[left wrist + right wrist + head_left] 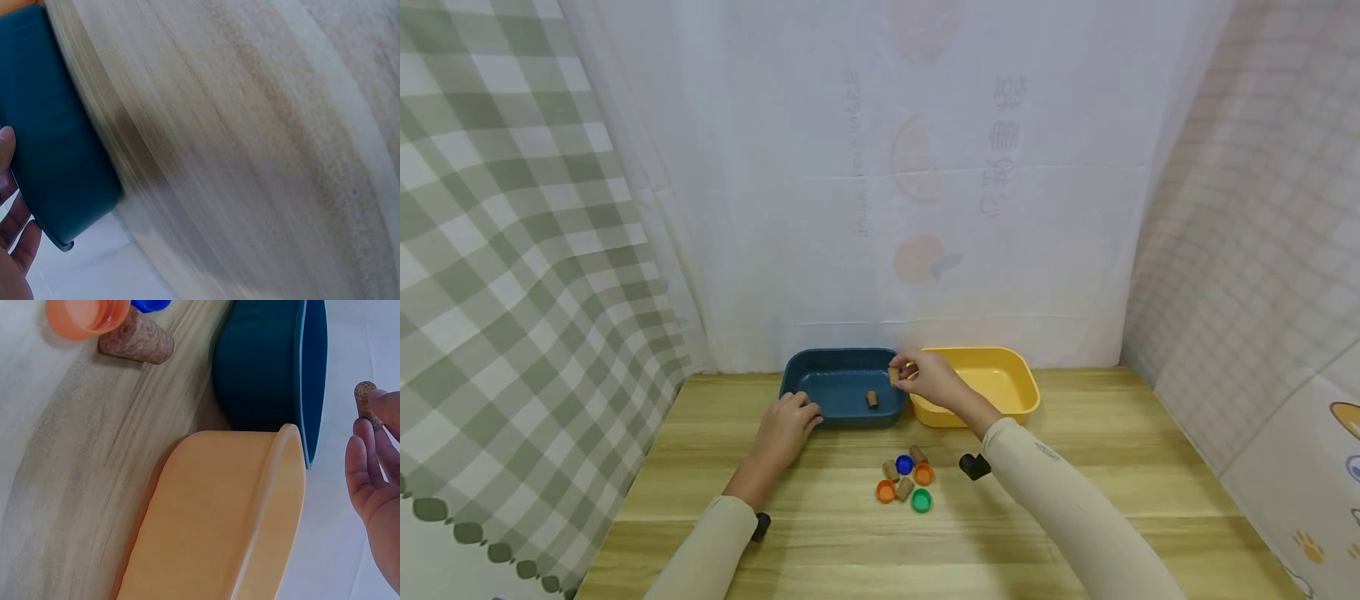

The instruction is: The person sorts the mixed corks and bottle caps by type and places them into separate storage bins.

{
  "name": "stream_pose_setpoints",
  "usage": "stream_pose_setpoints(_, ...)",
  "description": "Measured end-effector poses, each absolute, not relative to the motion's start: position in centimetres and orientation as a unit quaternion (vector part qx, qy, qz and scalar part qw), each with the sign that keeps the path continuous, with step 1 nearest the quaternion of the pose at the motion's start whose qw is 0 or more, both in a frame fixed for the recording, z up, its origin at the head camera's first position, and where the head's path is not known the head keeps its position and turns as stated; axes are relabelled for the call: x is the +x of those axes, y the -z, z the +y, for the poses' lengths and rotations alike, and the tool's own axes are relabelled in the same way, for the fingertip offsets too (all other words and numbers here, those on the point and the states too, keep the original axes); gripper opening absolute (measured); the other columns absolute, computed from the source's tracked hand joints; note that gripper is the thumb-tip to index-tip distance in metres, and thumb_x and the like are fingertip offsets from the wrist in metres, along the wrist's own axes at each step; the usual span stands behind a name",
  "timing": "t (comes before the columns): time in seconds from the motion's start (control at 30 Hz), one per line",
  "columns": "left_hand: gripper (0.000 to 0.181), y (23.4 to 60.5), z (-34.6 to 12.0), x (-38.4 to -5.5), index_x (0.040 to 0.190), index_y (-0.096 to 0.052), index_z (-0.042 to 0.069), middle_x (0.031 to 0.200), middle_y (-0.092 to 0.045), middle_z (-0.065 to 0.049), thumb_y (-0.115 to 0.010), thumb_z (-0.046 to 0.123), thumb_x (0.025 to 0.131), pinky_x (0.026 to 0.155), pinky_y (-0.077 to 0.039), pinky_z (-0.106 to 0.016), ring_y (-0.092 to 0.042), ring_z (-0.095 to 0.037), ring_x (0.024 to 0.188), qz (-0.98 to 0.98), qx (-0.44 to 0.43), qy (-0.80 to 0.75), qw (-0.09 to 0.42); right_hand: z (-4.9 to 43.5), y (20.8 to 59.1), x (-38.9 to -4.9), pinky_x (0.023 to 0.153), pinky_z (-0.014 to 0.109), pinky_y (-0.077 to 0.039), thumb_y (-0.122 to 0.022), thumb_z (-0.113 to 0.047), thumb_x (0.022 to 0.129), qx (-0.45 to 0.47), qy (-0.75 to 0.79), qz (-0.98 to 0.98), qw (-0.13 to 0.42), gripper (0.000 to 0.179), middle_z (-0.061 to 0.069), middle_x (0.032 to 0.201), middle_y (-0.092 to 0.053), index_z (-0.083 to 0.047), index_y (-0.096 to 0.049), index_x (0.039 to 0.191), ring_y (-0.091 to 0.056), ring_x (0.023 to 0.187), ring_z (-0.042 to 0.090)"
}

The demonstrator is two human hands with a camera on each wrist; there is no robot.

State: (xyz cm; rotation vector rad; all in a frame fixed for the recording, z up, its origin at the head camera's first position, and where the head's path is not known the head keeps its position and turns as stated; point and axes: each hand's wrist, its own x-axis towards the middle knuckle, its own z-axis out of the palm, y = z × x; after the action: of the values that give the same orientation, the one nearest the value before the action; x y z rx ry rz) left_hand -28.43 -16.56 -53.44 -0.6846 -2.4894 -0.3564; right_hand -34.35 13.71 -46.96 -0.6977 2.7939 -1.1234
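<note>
My right hand [934,379] pinches a cork [365,403] between thumb and fingertips, above the place where the two basins meet. The blue basin [842,422] stands at the back of the table, and one cork [872,400] lies inside it. At that basin's front left corner my left hand [786,429] holds the rim, its thumb [6,149] against the outer wall. To the right stands the yellow basin [1032,400], with nothing visible inside. In front of the basins lie several corks [905,489] among bottle caps: a blue cap [904,464], a green cap [921,500] and two orange caps [886,491].
A white curtain [775,208] hangs right behind the basins. Checked cloth [550,208] closes off the left side and patterned cloth [1240,250] the right. Wood-grain tabletop [1037,533] extends in front of and beside the basins.
</note>
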Motion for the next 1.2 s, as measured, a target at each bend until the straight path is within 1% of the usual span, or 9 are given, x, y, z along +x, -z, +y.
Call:
stream_pose_setpoints(0.13, 0.008, 53.6, -16.6, -28.7, 0.085, -0.076, 0.016, 0.083, -0.061, 0.000, -0.084, 0.015, 0.086, 0.065, -0.046, -0.034, -0.052, -0.020, 0.073, -0.919, -0.256, 0.129, 0.271, 13.5, 47.2, -35.1, 0.083, 0.035, -0.061, -0.075, -0.007, 0.095, -0.228, 0.351, 0.908, 0.035, 0.030, 0.010, 0.118, -0.070, -0.008, -0.070, 0.124, -0.070, 0.105, 0.027)
stream_pose_setpoints(0.27, 0.008, 53.7, -16.7, -28.8, 0.085, -0.076, 0.016, 0.083, -0.061, 0.000, -0.084, 0.016, 0.086, 0.065, -0.046, -0.033, -0.053, -0.020, 0.073, -0.919, -0.259, 0.122, 0.273, 13.2, 47.2, -35.7, 0.082, 0.034, -0.060, -0.075, -0.007, 0.095, -0.236, 0.340, 0.909, 0.042, 0.029, 0.009, 0.116, -0.071, -0.007, -0.070, 0.124, -0.070, 0.102, 0.025)
stream_pose_setpoints(0.37, 0.009, 53.7, -16.8, -28.7, 0.085, -0.076, 0.016, 0.083, -0.061, 0.000, -0.085, 0.015, 0.085, 0.065, -0.046, -0.034, -0.053, -0.020, 0.073, -0.919, -0.258, 0.120, 0.274, 12.7, 47.1, -36.1, 0.081, 0.032, -0.060, -0.075, -0.008, 0.095, -0.246, 0.323, 0.913, 0.043, 0.029, 0.007, 0.111, -0.072, -0.006, -0.070, 0.123, -0.069, 0.097, 0.021)
stream_pose_setpoints(0.53, 0.010, 53.7, -16.8, -28.7, 0.084, -0.076, 0.016, 0.082, -0.060, 0.000, -0.086, 0.015, 0.083, 0.064, -0.046, -0.033, -0.053, -0.020, 0.072, -0.915, -0.265, 0.117, 0.280, 11.9, 47.0, -36.8, 0.082, 0.032, -0.059, -0.076, -0.008, 0.094, -0.252, 0.300, 0.919, 0.052, 0.028, 0.007, 0.103, -0.071, -0.003, -0.071, 0.121, -0.066, 0.091, 0.018)
stream_pose_setpoints(0.73, 0.009, 53.5, -16.7, -28.7, 0.085, -0.076, 0.016, 0.082, -0.060, 0.000, -0.085, 0.017, 0.085, 0.065, -0.046, -0.034, -0.053, -0.020, 0.073, -0.917, -0.267, 0.109, 0.276, 11.1, 47.4, -37.4, 0.083, 0.031, -0.058, -0.076, -0.009, 0.094, -0.249, 0.277, 0.926, 0.061, 0.026, 0.007, 0.104, -0.070, -0.004, -0.070, 0.119, -0.065, 0.091, 0.016)
stream_pose_setpoints(0.93, 0.008, 53.5, -16.7, -28.7, 0.085, -0.076, 0.016, 0.082, -0.060, 0.001, -0.084, 0.018, 0.086, 0.064, -0.045, -0.033, -0.052, -0.020, 0.072, -0.918, -0.266, 0.112, 0.272, 10.9, 47.5, -37.6, 0.084, 0.032, -0.059, -0.076, -0.006, 0.093, -0.238, 0.281, 0.927, 0.072, 0.025, 0.009, 0.104, -0.070, -0.004, -0.070, 0.117, -0.065, 0.092, 0.018)
stream_pose_setpoints(1.07, 0.008, 53.5, -16.7, -28.7, 0.085, -0.076, 0.016, 0.082, -0.060, 0.001, -0.084, 0.018, 0.085, 0.064, -0.044, -0.032, -0.052, -0.020, 0.072, -0.919, -0.260, 0.116, 0.271, 10.7, 47.5, -37.8, 0.083, 0.032, -0.059, -0.076, -0.005, 0.093, -0.241, 0.279, 0.926, 0.076, 0.026, 0.010, 0.104, -0.070, -0.001, -0.070, 0.118, -0.065, 0.091, 0.019)
stream_pose_setpoints(1.2, 0.008, 53.5, -16.7, -28.6, 0.085, -0.076, 0.016, 0.082, -0.060, 0.000, -0.084, 0.017, 0.085, 0.064, -0.045, -0.033, -0.052, -0.020, 0.073, -0.918, -0.262, 0.116, 0.273, 10.5, 47.5, -37.9, 0.084, 0.032, -0.059, -0.076, -0.006, 0.093, -0.246, 0.270, 0.928, 0.074, 0.026, 0.010, 0.104, -0.071, -0.001, -0.070, 0.118, -0.065, 0.090, 0.018)
